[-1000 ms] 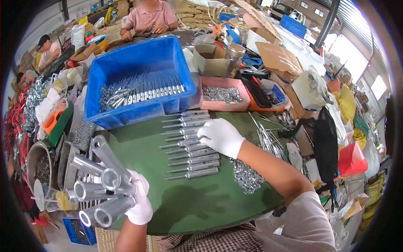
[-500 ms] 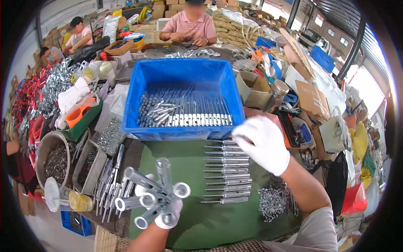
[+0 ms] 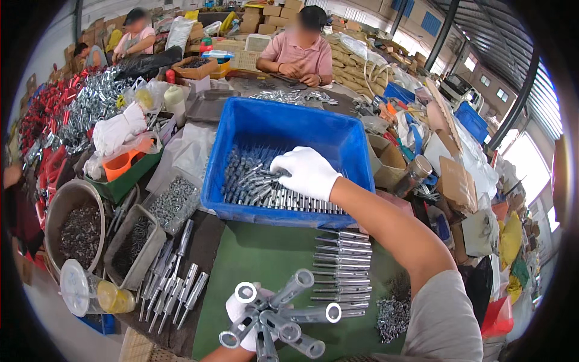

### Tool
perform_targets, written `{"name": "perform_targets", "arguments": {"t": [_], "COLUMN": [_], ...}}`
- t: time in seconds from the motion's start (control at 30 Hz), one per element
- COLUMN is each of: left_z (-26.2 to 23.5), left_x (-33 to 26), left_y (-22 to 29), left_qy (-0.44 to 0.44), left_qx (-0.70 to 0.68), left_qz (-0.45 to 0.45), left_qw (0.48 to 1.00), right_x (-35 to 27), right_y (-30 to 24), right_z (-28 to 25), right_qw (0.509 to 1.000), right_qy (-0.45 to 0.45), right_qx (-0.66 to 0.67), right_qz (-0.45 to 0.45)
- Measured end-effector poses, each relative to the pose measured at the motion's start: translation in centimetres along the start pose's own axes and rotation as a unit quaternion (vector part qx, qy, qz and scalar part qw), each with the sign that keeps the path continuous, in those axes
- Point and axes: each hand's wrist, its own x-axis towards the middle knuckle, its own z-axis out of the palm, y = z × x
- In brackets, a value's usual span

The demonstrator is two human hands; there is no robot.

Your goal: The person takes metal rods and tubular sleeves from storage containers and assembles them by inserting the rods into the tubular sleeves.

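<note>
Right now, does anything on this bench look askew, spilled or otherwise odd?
Mostly orderly. In the blue bin, the metal rods under the right hand lie crisscrossed, while those along the front wall sit in a neat row. The left hand grips a splayed bundle of tubes.

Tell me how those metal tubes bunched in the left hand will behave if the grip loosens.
The metal tubes look rigid and smooth, so they would probably slip past the gloved left hand. Being round, they would likely roll on the green mat. They already splay outward, so the bunch seems loosely held.
</note>
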Motion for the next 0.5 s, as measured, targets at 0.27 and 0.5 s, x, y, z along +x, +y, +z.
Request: {"name": "perform_targets", "arguments": {"t": [0.27, 0.5], "left_z": [1.8, -0.1], "left_x": [0.0, 0.5], "left_y": [0.2, 0.0], "left_qy": [0.101, -0.064], "left_qx": [0.239, -0.129], "left_qz": [-0.020, -0.042], "left_qw": [0.965, 0.989], "right_x": [1.1, 1.7], "right_y": [-1.0, -0.4], "right_z": [0.1, 0.8], "right_qw": [0.997, 0.998], "right_qy": [-0.060, -0.042], "right_qx": [-0.053, -0.035], "right_qz": [0.024, 0.026]}}
